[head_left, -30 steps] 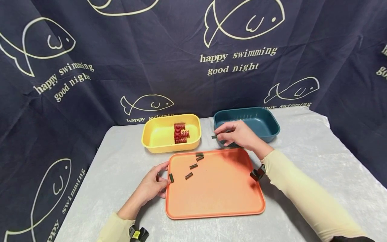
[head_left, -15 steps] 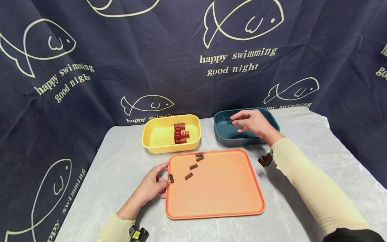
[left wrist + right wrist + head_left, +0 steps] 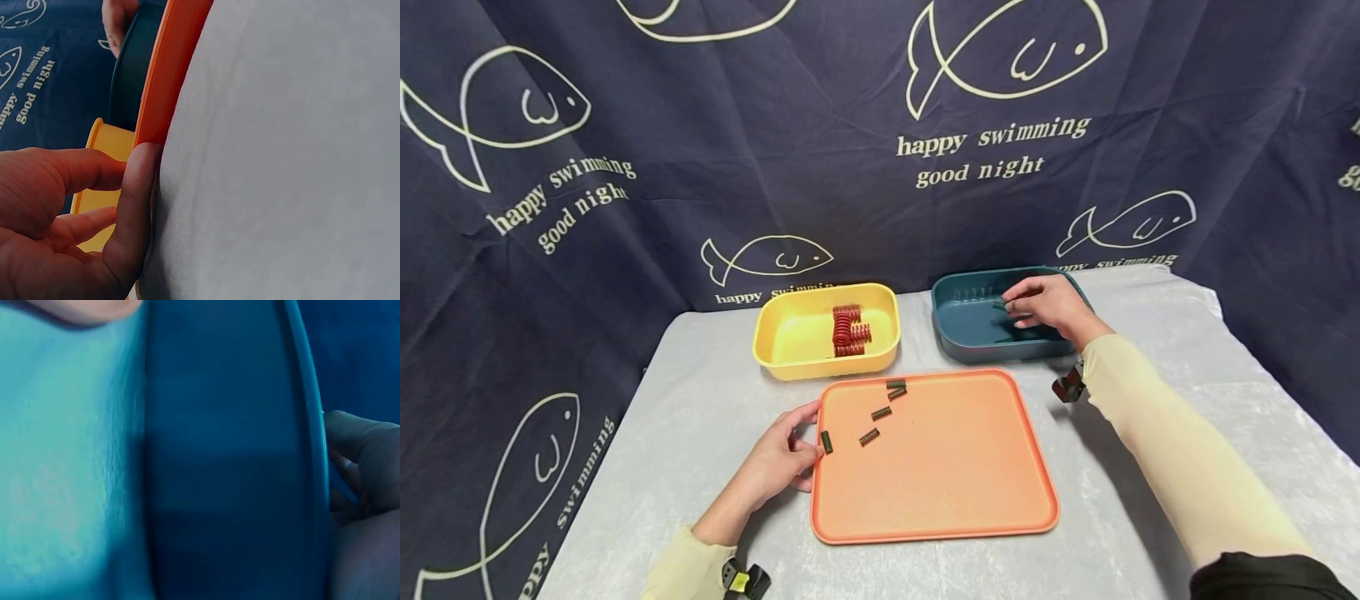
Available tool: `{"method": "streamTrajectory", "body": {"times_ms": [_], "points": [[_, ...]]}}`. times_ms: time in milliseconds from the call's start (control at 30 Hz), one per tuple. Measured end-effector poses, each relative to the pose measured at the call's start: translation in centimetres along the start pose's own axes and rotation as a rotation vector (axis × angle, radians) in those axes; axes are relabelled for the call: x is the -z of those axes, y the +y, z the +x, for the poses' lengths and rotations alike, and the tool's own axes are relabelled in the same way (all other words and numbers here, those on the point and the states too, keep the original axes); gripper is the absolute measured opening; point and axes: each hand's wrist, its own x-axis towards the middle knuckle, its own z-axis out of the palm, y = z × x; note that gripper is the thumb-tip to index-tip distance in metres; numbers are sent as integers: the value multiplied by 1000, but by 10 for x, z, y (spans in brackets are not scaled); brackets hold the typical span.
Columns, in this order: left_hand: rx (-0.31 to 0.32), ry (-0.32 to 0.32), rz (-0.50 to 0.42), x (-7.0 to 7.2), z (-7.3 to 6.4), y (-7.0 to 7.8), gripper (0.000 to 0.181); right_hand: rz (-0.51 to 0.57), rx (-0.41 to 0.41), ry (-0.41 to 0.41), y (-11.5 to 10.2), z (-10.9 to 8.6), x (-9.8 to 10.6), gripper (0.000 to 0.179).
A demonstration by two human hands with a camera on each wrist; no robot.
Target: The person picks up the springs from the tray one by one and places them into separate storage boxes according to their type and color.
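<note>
My left hand (image 3: 775, 450) grips the left rim of an orange tray (image 3: 955, 500), its thumb and fingertips right at the edge. In the left wrist view, the left hand (image 3: 69, 219) holds the side of that tray (image 3: 162, 69). Several small dark coil springs lie on the tray, among them one spring (image 3: 869, 437) near the left hand and another spring (image 3: 882, 413) beyond it. Inside the teal bin (image 3: 966, 333), my right hand (image 3: 1045, 304) pinches a dark spring (image 3: 999, 306) by its end. The right hand (image 3: 375, 469) shows behind the bin's rim in the right wrist view.
Left of the teal bin stands a yellow bin (image 3: 790, 333) with several red coil springs (image 3: 842, 329) in it. Both bins sit behind the tray on the grey-white tablecloth (image 3: 715, 367). A dark blue fish-print curtain (image 3: 850, 167) rises behind them.
My right hand has carried the dark spring from in front of the teal bin up over its rim, then further right inside it. The left hand and tray have stayed put.
</note>
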Motion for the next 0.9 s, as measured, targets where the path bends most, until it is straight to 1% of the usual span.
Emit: {"method": "streamTrajectory", "body": {"times_ms": [133,233,400,533,667,767,900], "points": [[-2,-2,-4,1,0,0,75,-23,-55,0,3,2,3,31],[-3,-1,-3,1,0,0,75,-61,-87,-10,5,4,3,29],[-3,-4,1,0,0,0,75,-159,-85,-7,6,6,4,27],[-3,-10,0,0,0,0,74,-249,-68,13,7,5,6,27],[-1,-12,-4,0,1,0,74,-332,-9,36,3,2,7,26],[2,-11,-6,0,1,0,75,-350,41,36,-5,-2,6,26],[3,-13,-8,1,1,0,74,-323,86,28,-19,-12,0,28]]}}
